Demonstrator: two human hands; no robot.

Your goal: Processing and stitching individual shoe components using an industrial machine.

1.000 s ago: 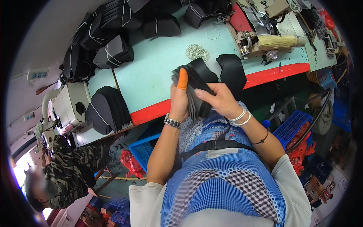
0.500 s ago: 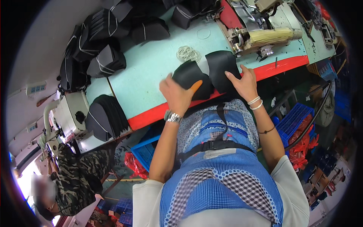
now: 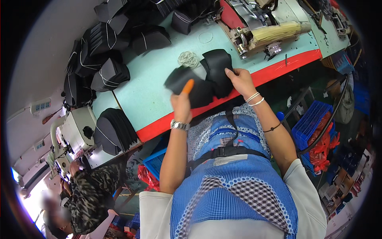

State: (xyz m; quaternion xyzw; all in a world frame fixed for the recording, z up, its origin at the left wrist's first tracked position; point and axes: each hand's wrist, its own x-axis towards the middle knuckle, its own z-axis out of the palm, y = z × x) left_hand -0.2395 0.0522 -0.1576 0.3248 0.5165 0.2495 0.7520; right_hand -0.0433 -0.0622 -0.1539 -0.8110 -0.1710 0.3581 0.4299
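Observation:
My left hand, an orange cover on its thumb, grips the near edge of a black sheet-like piece. This piece is blurred by motion and tilts toward the left. With thumb and fingers, my right hand pinches the right edge of a second black piece, which looks like a small stack. The two pieces meet or overlap at their inner edges, over the front of the pale green table. Just beyond them lies a pile of whitish elastic bands.
Banded black bundles crowd the table's far left. A machine with a yellow-wrapped part stands at the back right. Red tape lines the front edge. Blue crates stand at right. A person in camouflage sits at a sewing machine.
Both hands have shifted left with the black pieces. The left piece has swung left and its hand has drawn lower, while the gap between the pieces has closed.

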